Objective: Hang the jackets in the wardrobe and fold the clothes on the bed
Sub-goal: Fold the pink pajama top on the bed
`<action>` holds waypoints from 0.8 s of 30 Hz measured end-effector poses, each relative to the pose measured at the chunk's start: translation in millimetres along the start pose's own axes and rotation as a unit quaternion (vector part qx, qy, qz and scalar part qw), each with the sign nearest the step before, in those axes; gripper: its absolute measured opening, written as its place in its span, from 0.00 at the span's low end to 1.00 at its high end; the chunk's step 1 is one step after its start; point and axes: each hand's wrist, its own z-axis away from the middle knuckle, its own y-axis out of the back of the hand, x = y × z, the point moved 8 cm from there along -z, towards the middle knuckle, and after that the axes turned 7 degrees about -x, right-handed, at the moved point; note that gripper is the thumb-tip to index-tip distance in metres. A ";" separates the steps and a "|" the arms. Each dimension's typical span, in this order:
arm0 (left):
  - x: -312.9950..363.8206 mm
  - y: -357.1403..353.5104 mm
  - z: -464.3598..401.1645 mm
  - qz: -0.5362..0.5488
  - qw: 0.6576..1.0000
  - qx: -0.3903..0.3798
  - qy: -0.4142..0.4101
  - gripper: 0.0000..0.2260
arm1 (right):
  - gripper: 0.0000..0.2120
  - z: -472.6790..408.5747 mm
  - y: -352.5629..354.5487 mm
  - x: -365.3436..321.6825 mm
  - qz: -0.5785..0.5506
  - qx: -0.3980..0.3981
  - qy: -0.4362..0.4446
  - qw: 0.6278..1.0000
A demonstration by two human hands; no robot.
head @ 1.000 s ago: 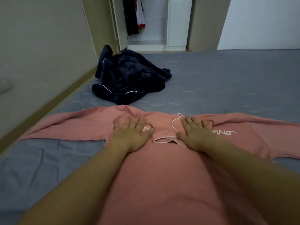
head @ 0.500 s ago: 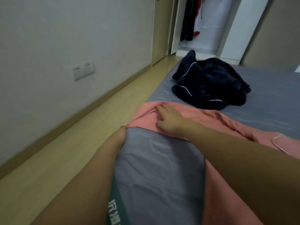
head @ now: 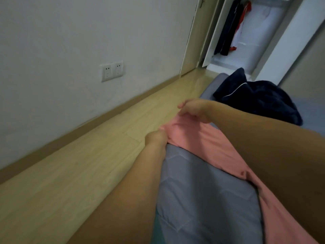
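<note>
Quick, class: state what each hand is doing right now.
Left hand: grips the pink sleeve end.
Right hand: pinches the same sleeve.

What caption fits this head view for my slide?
Both hands, left and right, grip the pink top's sleeve end at the bed edge, ready to fold.

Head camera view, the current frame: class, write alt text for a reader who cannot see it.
Both hands, the left hand and the right hand, grip the sleeve end of a pink sweatshirt at the edge of a grey bed. A dark navy garment lies crumpled beyond, before an open wardrobe.
</note>
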 end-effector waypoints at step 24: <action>-212.0 -427.3 242.5 -0.781 0.430 -0.335 -0.304 0.22 | 0.25 380.5 216.2 452.6 -0.530 0.169 -0.148 0.818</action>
